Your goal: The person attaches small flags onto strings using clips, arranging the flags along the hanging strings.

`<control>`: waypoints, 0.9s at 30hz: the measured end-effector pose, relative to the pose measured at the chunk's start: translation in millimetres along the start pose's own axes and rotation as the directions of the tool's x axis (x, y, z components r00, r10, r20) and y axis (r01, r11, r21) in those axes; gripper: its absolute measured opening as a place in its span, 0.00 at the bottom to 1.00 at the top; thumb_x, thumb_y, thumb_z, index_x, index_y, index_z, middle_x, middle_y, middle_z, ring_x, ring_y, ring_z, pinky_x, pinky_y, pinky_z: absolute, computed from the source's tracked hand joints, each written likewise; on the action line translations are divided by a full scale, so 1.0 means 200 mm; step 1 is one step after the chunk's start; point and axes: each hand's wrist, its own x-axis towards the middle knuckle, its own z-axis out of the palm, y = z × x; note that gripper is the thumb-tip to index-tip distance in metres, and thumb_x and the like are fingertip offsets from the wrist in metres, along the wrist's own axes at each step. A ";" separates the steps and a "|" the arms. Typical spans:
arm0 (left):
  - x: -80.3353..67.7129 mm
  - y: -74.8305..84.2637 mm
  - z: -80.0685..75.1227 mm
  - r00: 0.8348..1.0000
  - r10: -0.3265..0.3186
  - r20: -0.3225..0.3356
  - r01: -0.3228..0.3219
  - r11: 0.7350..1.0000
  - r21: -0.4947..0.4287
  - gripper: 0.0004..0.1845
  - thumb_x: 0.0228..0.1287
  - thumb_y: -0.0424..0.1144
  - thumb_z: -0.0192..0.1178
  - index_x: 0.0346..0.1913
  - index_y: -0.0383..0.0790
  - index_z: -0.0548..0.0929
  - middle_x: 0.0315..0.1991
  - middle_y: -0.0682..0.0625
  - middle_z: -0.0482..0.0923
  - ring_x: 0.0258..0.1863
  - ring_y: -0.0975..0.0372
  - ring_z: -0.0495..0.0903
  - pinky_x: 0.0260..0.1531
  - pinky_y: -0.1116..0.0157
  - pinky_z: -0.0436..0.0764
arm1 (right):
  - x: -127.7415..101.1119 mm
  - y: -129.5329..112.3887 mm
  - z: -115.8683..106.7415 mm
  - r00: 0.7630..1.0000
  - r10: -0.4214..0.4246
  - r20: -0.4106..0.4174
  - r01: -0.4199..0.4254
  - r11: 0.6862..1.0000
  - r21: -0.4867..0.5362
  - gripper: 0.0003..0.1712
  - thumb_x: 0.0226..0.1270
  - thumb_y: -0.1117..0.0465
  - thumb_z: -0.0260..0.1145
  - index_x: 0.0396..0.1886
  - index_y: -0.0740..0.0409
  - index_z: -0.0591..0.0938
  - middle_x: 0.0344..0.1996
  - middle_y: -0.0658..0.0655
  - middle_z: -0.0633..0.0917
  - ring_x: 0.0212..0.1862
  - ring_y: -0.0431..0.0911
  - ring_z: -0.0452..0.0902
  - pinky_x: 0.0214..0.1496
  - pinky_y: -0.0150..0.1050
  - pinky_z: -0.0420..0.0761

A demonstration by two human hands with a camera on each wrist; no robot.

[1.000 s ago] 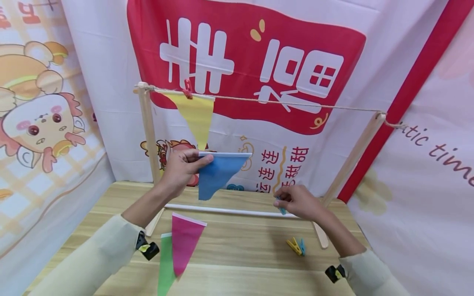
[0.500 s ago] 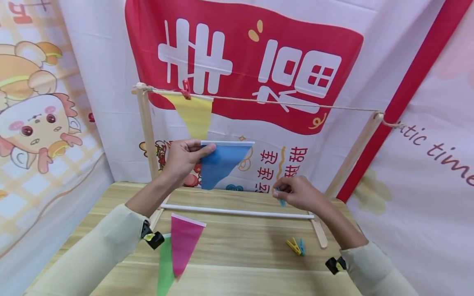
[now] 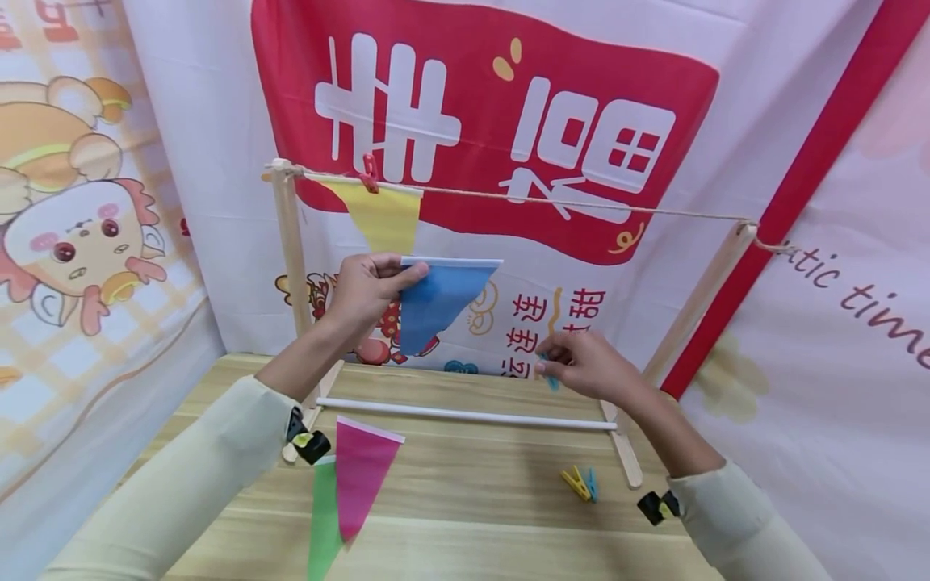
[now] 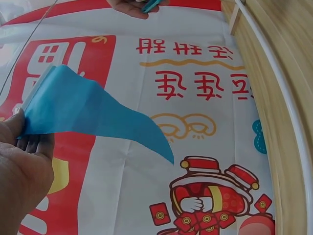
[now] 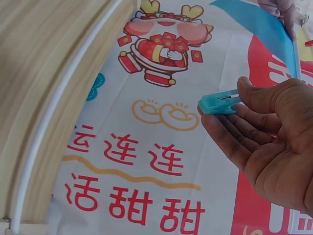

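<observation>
Wooden table [image 3: 465, 516] amid printed banners [image 3: 479, 129]

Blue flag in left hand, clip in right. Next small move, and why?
Probably lift the blue flag until its white top edge meets the string, right of the yellow flag. The left hand holds it below the line, and the right hand pinches a blue clothespin well short of the string, so nothing can be clipped yet.
</observation>
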 end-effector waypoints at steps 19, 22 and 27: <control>0.04 0.08 0.00 1.000 -0.004 -0.031 0.002 0.997 -0.078 0.29 0.79 0.48 0.73 0.75 0.36 0.84 0.69 0.38 0.88 0.70 0.44 0.89 0.74 0.42 0.83 | 0.04 -0.10 -0.09 0.999 -0.031 -0.036 0.031 1.000 -0.003 0.15 0.77 0.59 0.78 0.58 0.59 0.92 0.42 0.54 0.95 0.38 0.44 0.88 0.44 0.39 0.93; 0.05 0.08 0.00 0.999 0.010 -0.044 -0.014 0.996 -0.091 0.29 0.78 0.49 0.73 0.74 0.38 0.85 0.69 0.40 0.89 0.69 0.45 0.89 0.73 0.44 0.85 | 0.05 -0.13 -0.10 0.998 -0.038 -0.043 0.038 0.999 0.003 0.16 0.77 0.59 0.79 0.58 0.59 0.92 0.43 0.55 0.95 0.39 0.44 0.88 0.45 0.39 0.94; 0.06 0.10 0.00 0.998 0.019 -0.067 -0.026 0.993 -0.113 0.29 0.76 0.50 0.75 0.73 0.40 0.87 0.69 0.42 0.89 0.69 0.45 0.89 0.73 0.45 0.84 | 0.07 -0.16 -0.13 0.998 -0.042 -0.053 0.042 0.999 0.000 0.17 0.76 0.58 0.79 0.59 0.59 0.92 0.43 0.56 0.95 0.40 0.45 0.90 0.46 0.40 0.94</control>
